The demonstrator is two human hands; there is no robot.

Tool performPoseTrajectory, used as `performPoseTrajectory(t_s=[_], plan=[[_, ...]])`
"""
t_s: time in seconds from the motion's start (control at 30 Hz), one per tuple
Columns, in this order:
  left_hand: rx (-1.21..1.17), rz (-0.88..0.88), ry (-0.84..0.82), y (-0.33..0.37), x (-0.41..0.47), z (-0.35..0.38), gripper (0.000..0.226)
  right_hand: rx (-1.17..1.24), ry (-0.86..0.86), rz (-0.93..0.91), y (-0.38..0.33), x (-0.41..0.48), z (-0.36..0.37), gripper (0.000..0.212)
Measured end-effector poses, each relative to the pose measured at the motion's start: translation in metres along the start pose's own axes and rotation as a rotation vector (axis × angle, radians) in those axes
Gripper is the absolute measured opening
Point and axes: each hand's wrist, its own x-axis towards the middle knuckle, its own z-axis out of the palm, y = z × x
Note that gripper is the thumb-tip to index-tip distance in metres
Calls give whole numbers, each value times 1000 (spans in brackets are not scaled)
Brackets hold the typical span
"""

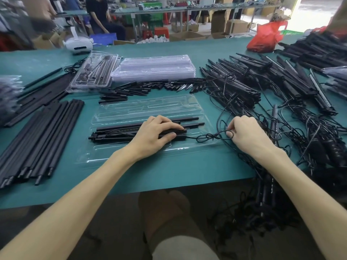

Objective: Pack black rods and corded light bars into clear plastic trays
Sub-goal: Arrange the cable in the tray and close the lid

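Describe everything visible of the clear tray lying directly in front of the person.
The clear tray is thin, glossy, transparent moulded plastic with long channels. It appears to be two halves opened flat on the green table. The far half is empty. The near half holds black rods and a light bar. The left hand holds the bar down in it, and the right hand pinches the bar's looped cord over the tray's right end.
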Motion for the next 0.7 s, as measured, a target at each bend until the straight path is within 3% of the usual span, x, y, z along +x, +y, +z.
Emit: performPoseTrajectory(t_s=[0.17,0.37,0.5,0.7], plan=[[10,-13,-2,1,-1,0,32,-71,-32,-7,-5,-3,-5,22],[9,-22,-3,2,-2,-1,32,22,-55,8,-12,-5,-9,30],[3,-22,-4,3,-2,-1,32,311,126,22,-16,-13,-9,16],[-151,-80,-11,0,-3,-4,30,360,440,-269,-39,-20,-14,10]])
